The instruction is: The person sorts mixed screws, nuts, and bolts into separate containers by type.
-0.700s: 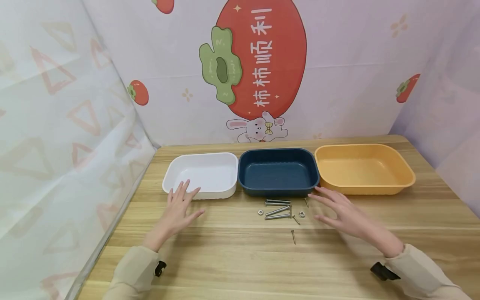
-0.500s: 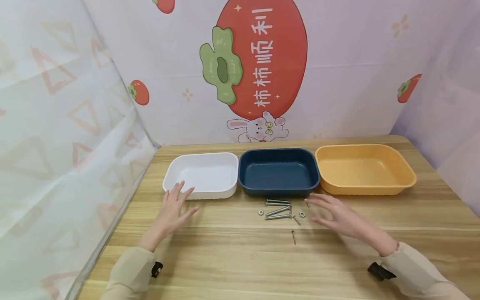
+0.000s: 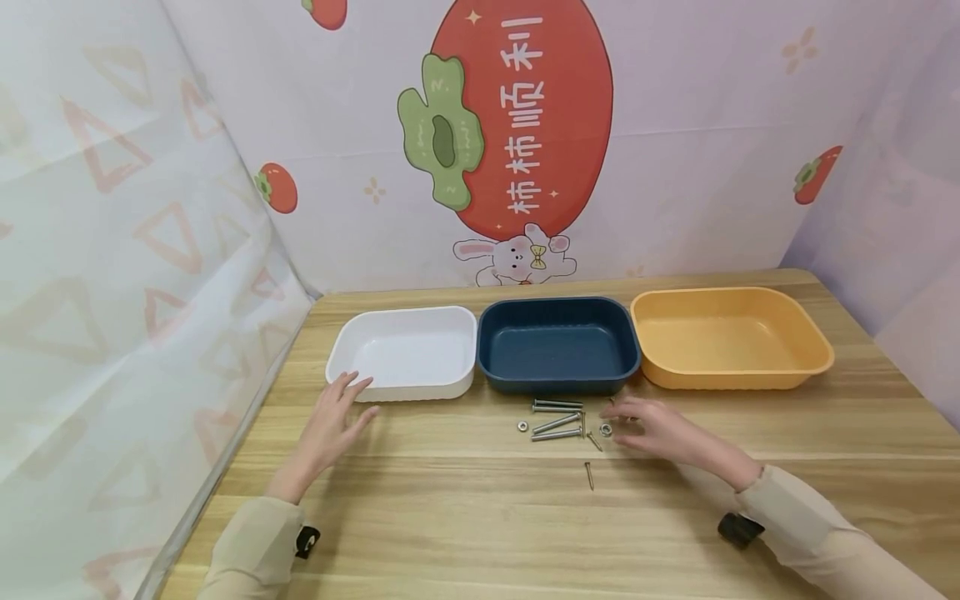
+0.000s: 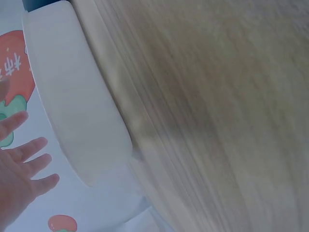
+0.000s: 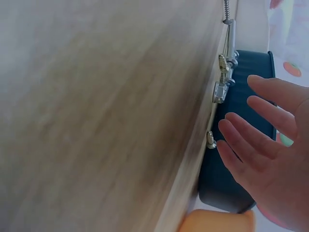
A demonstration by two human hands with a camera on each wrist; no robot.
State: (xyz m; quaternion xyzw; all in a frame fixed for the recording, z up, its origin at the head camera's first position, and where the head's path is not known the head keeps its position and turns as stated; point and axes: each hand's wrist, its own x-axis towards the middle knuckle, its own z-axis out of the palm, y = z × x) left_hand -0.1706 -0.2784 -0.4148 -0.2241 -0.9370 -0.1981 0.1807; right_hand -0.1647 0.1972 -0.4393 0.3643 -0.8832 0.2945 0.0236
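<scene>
My right hand (image 3: 656, 431) hovers just right of the loose hardware, fingers relaxed and holding nothing. Closest to it are a large hex nut (image 3: 605, 430) and a small screw (image 5: 210, 140), which its fingers mostly cover in the head view. Several long bolts (image 3: 557, 433) lie left of these, beside a smaller nut (image 3: 522, 426). Another short screw (image 3: 595, 442) rests near the bolts, and a single screw (image 3: 588, 476) lies nearer the front. My left hand (image 3: 326, 429) is spread by the front left corner of the white tray (image 3: 427, 390), also without anything in it.
A dark blue tray (image 3: 558, 386) stands in the middle of the row, behind the hardware. To its right is a yellow tray (image 3: 735, 381). All sit on a wood-grain table (image 3: 465, 525), with a printed cloth (image 3: 675, 208) hanging behind.
My right hand has moved left and slightly toward me, closer to the large nut, its fingers drawing in. My left hand has drifted left and down from the white tray.
</scene>
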